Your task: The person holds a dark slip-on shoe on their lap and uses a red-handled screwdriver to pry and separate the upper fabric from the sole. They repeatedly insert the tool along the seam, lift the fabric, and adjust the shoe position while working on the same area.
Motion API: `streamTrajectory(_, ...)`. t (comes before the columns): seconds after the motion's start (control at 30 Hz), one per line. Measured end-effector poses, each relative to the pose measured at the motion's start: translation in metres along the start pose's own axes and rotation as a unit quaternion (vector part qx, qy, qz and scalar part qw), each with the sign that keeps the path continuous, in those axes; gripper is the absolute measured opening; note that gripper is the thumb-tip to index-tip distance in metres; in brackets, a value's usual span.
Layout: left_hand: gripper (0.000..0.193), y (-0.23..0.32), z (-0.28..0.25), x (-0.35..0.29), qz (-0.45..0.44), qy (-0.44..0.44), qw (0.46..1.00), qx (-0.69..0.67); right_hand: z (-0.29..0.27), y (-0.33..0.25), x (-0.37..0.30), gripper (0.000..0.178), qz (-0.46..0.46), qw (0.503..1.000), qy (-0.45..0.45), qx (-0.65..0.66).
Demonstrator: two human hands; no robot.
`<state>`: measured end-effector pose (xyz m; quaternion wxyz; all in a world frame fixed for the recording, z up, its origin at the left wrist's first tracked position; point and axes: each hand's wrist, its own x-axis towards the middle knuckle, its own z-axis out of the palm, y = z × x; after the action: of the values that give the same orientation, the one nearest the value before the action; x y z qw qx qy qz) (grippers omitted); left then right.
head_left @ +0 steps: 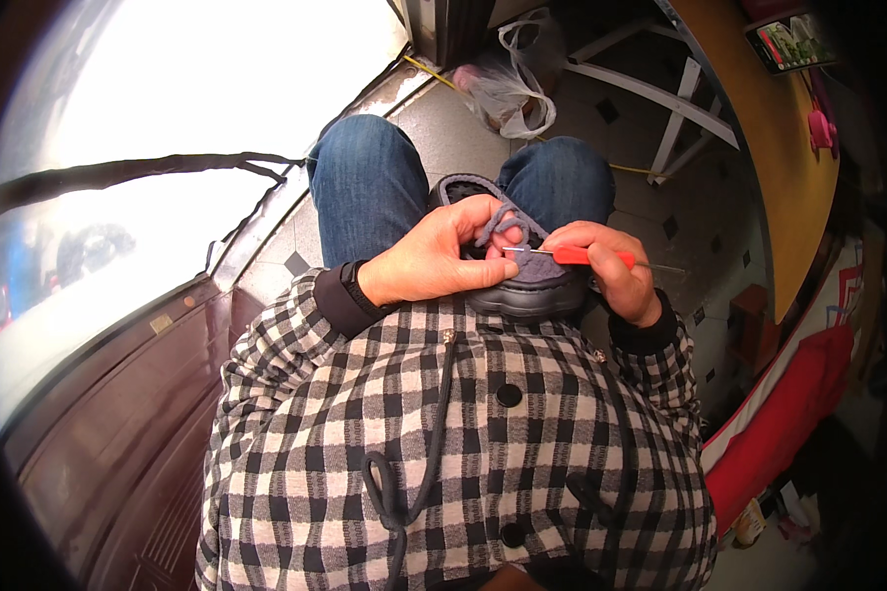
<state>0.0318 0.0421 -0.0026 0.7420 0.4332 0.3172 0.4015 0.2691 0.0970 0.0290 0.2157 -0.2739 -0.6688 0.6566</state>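
Note:
A shoe with a thick black sole and a grey-purple crocheted upper (534, 295) rests in my lap, between my knees. My left hand (439, 254) is closed on the upper, its thumb and fingertips pinched near the hook's tip. Grey-purple yarn (503, 223) loops over those fingers. In my right hand (616, 258) is a crochet hook with a red handle (572, 255), gripped between thumb and fingers. Its thin metal shaft points left and meets the yarn by my left fingertips. Exactly how the tip sits in the stitches is too small to tell.
Beyond my knees, a clear plastic bag (512, 94) stands on the tiled floor. White crossed table legs (650, 98) are at the far right, under a curved yellow-brown tabletop (759, 128) with a phone (791, 44) at its edge. A bright glass door is at left.

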Motion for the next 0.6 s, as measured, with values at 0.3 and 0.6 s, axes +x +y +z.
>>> streamTrajectory(0.3, 0.033, -0.01, 0.006, 0.005, 0.0, -0.003, 1.0, 0.003, -0.004, 0.008, 0.0, 0.038, 0.061, 0.998, 0.0, 0.027)
streamTrajectory(0.6, 0.04, -0.016, 0.005, 0.003, -0.007, -0.009, 1.0, -0.008, -0.002, -0.002, 0.01, 0.025, 0.105, 0.994, -0.018, 0.011)
